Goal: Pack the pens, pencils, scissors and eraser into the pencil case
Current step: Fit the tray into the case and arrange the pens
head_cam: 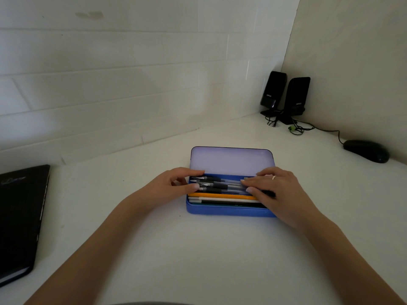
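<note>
A blue pencil case (226, 211) lies open on the white desk, its pale lid (231, 160) tilted back. Inside lie several clear pens with black grips (220, 186), an orange pencil (220, 195), a white pencil (224, 199) and a dark one below it. My left hand (174, 183) rests at the case's left end, fingertips touching the pen tips. My right hand (275, 190) lies flat over the right end of the pens, fingers spread. Scissors and eraser are not visible.
A black notebook (19, 219) lies at the left edge of the desk. Two black speakers (286, 97) with cables stand in the far right corner, and a black mouse (366, 150) sits at the right by the wall.
</note>
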A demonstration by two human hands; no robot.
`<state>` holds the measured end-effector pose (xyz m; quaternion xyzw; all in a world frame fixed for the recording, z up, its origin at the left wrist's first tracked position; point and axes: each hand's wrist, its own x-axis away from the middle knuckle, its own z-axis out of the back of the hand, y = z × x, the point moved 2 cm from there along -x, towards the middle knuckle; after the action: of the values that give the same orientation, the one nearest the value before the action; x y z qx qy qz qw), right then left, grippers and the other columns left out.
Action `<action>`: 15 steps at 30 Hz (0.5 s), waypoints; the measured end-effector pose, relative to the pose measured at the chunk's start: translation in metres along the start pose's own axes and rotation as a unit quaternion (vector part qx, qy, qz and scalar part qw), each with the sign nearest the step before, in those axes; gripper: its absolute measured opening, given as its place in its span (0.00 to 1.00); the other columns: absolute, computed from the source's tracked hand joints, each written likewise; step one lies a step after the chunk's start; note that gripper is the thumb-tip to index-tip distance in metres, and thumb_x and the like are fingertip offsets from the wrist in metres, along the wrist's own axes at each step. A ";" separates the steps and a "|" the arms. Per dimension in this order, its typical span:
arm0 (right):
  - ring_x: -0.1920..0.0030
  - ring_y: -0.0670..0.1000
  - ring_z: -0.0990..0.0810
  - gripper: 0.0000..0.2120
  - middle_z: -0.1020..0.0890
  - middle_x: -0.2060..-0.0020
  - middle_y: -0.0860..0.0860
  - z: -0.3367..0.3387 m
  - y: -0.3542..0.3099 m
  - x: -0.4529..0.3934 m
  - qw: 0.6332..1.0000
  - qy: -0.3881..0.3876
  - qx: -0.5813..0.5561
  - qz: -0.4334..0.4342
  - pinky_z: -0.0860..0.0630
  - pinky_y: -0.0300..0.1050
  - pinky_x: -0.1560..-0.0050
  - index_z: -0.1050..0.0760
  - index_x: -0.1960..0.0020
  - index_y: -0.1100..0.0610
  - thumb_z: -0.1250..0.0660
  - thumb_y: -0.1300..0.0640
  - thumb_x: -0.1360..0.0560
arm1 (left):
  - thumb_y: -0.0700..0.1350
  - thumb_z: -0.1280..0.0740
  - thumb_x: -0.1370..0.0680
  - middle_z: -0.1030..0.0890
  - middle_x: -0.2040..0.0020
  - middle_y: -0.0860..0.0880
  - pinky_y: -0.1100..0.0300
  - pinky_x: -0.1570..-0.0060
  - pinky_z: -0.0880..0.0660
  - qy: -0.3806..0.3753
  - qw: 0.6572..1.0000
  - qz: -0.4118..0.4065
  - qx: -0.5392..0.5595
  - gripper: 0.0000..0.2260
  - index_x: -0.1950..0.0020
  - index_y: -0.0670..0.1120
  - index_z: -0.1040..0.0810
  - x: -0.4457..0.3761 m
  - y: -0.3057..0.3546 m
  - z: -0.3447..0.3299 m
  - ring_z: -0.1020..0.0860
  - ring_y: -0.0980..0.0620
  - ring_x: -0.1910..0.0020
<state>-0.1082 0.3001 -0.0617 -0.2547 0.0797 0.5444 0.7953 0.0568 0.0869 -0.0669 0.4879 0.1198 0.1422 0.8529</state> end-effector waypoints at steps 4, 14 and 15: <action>0.52 0.41 0.28 0.13 0.15 0.56 0.44 0.000 -0.008 -0.001 1.000 0.015 -0.015 0.023 0.30 0.34 0.50 0.19 0.46 0.50 0.37 0.49 0.26 | 0.46 0.33 0.24 0.21 0.51 0.64 0.72 0.53 0.31 0.000 1.000 0.004 -0.010 0.14 0.40 0.59 0.23 -0.001 0.000 0.001 0.27 0.61 0.58; 0.52 0.45 0.26 0.12 0.24 0.55 0.43 -0.006 -0.012 -0.006 0.995 -0.022 -0.087 -0.033 0.28 0.39 0.51 0.20 0.44 0.49 0.39 0.58 0.23 | 0.44 0.32 0.24 0.21 0.64 0.68 0.72 0.58 0.31 0.004 1.000 0.005 -0.013 0.12 0.43 0.57 0.21 -0.002 -0.001 0.002 0.27 0.64 0.63; 0.52 0.45 0.26 0.12 0.24 0.55 0.43 -0.006 -0.013 -0.006 0.994 -0.022 -0.098 -0.033 0.28 0.38 0.52 0.20 0.44 0.48 0.38 0.59 0.23 | 0.44 0.33 0.24 0.21 0.64 0.67 0.72 0.58 0.31 0.008 1.000 0.006 -0.012 0.11 0.44 0.57 0.21 -0.002 -0.001 0.003 0.27 0.64 0.63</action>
<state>-0.0981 0.2891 -0.0604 -0.3223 0.0002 0.5283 0.7855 0.0559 0.0837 -0.0659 0.4772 0.1217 0.1529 0.8568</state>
